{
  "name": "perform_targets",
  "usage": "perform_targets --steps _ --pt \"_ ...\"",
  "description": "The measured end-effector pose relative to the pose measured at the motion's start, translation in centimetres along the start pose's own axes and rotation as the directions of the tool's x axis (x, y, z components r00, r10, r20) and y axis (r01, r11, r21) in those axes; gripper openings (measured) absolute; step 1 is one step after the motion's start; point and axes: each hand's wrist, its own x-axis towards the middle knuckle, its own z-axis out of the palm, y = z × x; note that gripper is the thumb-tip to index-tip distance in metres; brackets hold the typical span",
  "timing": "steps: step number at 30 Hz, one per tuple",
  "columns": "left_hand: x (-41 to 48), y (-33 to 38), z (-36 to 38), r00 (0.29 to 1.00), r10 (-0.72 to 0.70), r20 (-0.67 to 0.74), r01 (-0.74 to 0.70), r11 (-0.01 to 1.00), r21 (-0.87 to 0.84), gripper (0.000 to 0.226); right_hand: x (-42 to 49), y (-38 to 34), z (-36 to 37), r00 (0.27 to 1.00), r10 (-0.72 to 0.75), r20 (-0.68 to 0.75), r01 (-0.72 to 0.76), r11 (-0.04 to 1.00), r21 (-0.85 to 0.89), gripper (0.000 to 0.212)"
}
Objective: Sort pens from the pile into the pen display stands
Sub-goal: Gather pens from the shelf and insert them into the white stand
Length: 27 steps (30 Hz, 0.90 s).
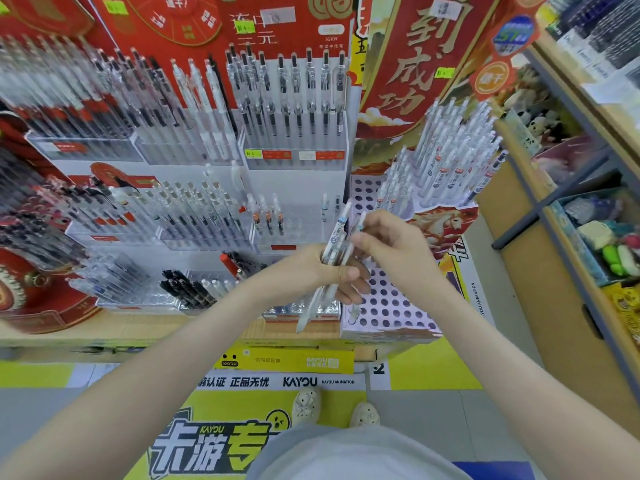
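Looking down past both forearms, we see the left hand [330, 277] curled round a bundle of pens [337, 237]. It grips them about mid-length, so the white barrels fan up toward one o'clock and the lower ends poke out under the fist toward seven o'clock. The right hand [394, 245] meets the bundle from three o'clock. Its thumb and fingers [365, 242] pinch a pen near the top of the fan, though through the blur we cannot tell which barrel. Both hands hover above the front of the display, touching none of the stands.

Just under the hands, at five o'clock, lies the lilac holed stand [391, 306], and one pale pen [353, 311] stands in a socket at its left edge. At one o'clock from the hands, a cluster of white pens [450, 161] leans rightward out of a higher lilac tier. At twelve o'clock a clear acrylic rack [294, 150] carries a row of transparent pens, upright against a red card. At ten o'clock the lower clear racks [204, 233] are packed with clear-barrelled pens, and at nine o'clock we make out black pens [187, 289]. At three o'clock a wooden shelf [554, 237] carries bins of small coloured items, too blurred to name. At six o'clock two pale shoes [306, 407] rest on a yellow floor mat [225, 403].
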Motion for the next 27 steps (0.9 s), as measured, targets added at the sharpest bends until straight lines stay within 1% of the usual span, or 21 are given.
perform_targets --steps 1,2,3,5,6,7,8,10,12,14,16,19,24,25,27 --pt "0.0 0.1 -0.1 1.000 -0.003 -0.007 0.002 1.000 -0.015 0.011 -0.1 -0.2 -0.4 1.000 0.006 -0.016 -0.005 0.999 0.050 0.002" --pt "0.0 0.2 -0.3 1.000 -0.012 -0.020 0.011 0.999 -0.032 0.012 -0.3 -0.3 -0.9 0.999 0.006 -0.044 -0.001 0.994 0.106 0.002" --pt "-0.1 0.2 -0.5 0.999 -0.025 -0.038 0.024 0.999 -0.044 0.012 -0.5 -0.3 -1.6 0.996 0.005 -0.090 0.011 0.986 0.169 0.004" --pt "-0.3 -0.1 -1.2 0.995 -0.035 -0.095 0.033 0.999 -0.026 0.012 -0.9 0.0 -2.9 0.973 0.002 -0.229 0.061 0.962 0.265 0.011" --pt "-0.4 -0.4 -1.5 0.991 -0.026 -0.131 0.026 1.000 0.000 0.013 -1.1 0.3 -3.5 0.954 -0.012 -0.298 0.093 0.961 0.259 0.014" --pt "-0.4 -0.7 -1.7 0.985 -0.014 -0.171 0.018 1.000 0.023 0.014 -1.3 0.8 -4.0 0.938 -0.035 -0.344 0.114 0.971 0.211 0.017" --pt "-0.4 -1.0 -1.8 0.978 0.000 -0.211 0.007 0.999 0.034 0.016 -1.5 1.4 -4.3 0.934 -0.064 -0.351 0.117 0.984 0.133 0.017" --pt "-0.3 -1.6 -2.0 0.962 0.035 -0.271 -0.026 0.999 0.039 0.019 -2.0 3.2 -4.3 0.960 -0.095 -0.265 0.080 0.995 -0.067 0.015" --pt "-0.1 -1.9 -2.1 0.953 0.058 -0.296 -0.053 0.998 0.025 0.020 -2.4 5.5 -3.9 0.988 -0.057 -0.145 0.023 0.974 -0.226 0.013" --pt "-0.1 -2.1 -2.1 0.953 0.061 -0.297 -0.069 0.997 -0.015 0.020 -2.6 7.2 -3.4 0.999 -0.014 -0.048 -0.002 0.943 -0.332 0.016" --pt "-0.1 -2.2 -1.9 0.954 0.056 -0.295 -0.074 0.996 -0.050 0.020 -2.6 8.1 -3.0 1.000 -0.024 0.006 0.025 0.922 -0.386 0.018" --pt "-0.1 -2.3 -1.7 0.955 0.044 -0.294 -0.070 0.994 -0.080 0.019 -2.3 8.1 -2.8 0.998 -0.042 0.036 0.054 0.902 -0.429 0.010" --pt "-0.1 -2.8 -1.9 0.960 0.014 -0.281 -0.029 0.998 -0.050 0.018 -1.9 8.6 -2.8 0.996 -0.050 0.077 0.081 0.869 -0.488 0.015" --pt "-0.1 -2.8 -2.0 0.963 0.004 -0.271 -0.018 0.999 -0.048 0.018 -2.0 8.9 -2.7 0.995 -0.026 0.100 0.073 0.862 -0.501 0.015" --pt "-0.1 -3.0 -1.9 0.972 -0.012 -0.236 0.005 0.999 -0.032 0.017 -2.1 9.6 -2.4 0.983 0.069 0.170 0.034 0.842 -0.538 0.018"
